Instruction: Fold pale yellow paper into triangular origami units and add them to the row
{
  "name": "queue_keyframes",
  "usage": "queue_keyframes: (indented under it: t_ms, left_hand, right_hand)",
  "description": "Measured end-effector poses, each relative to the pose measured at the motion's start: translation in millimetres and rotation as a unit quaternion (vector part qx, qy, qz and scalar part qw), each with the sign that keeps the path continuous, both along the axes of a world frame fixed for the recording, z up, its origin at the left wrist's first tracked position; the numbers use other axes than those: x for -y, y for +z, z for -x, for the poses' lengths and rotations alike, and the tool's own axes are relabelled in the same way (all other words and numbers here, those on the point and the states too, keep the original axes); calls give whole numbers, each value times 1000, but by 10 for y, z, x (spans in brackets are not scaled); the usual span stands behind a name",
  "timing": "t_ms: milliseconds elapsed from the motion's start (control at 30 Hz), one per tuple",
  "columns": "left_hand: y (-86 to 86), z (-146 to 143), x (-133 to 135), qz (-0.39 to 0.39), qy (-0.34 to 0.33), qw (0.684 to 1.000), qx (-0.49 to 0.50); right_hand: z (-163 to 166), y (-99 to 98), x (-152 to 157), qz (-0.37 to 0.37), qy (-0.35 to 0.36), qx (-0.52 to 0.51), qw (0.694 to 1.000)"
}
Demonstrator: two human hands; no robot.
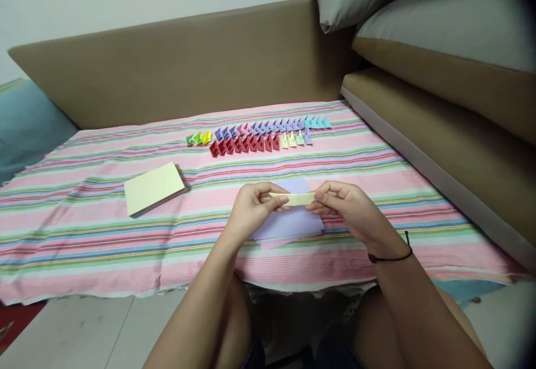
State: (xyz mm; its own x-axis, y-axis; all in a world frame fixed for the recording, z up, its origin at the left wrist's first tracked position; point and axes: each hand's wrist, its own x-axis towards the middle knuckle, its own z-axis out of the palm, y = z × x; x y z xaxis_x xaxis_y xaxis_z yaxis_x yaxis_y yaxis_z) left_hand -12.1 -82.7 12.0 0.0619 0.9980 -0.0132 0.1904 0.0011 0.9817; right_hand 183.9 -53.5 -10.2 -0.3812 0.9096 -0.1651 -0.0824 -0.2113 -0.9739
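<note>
A narrow folded strip of pale yellow paper (298, 199) is stretched level between my two hands. Its left end is pinched by the thumb and fingers of my left hand (256, 204). My right hand (344, 206) pinches the other end, with a dark cord around that wrist. Just beneath them lies a stack of lilac paper (288, 223), and the edge of a pink sheet (274, 243) sticks out under it. The hands cover part of the stack.
Two rows of small folded paper pieces, among them dark red ones (245, 144) and turquoise ones (318, 122), stand farther back. A pale yellow paper stack (154, 187) lies to the left on the striped cloth (92, 212). Cushions (444, 28) are piled at the right.
</note>
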Motion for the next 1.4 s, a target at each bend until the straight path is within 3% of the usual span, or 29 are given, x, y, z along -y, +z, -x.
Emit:
queue_keyframes:
  t_ms: [167, 433, 667, 867, 1067, 1200, 1300, 1400]
  left_hand:
    - [-55, -24, -5, -31, 32, 999, -14]
    - [-108, -22, 7, -85, -48, 984, -146]
    - [-114, -55, 24, -80, -26, 982, -167]
    - [-60, -42, 2, -10, -46, 997, -56]
    - [-51, 7, -35, 66, -68, 995, 38]
    - [-34, -6, -38, 58, -39, 996, 57]
    - [-43, -28, -35, 34, 13, 995, 97]
    - [-97, -38, -45, 11, 15, 994, 103]
  right_hand:
    - [94, -2, 27, -11, 10, -7, 1000]
    - [158, -109, 51, -129, 1, 67, 989]
    - [149, -70, 59, -167, 9, 93, 981]
    - [112, -65, 30, -178, 14, 85, 980]
    - [82, -69, -1, -136, 30, 68, 988]
    - [139, -83, -14, -104, 21, 36, 994]
    - [224, -126, -9, -92, -34, -6, 995]
    - [304, -171, 16, -89, -80, -32, 992]
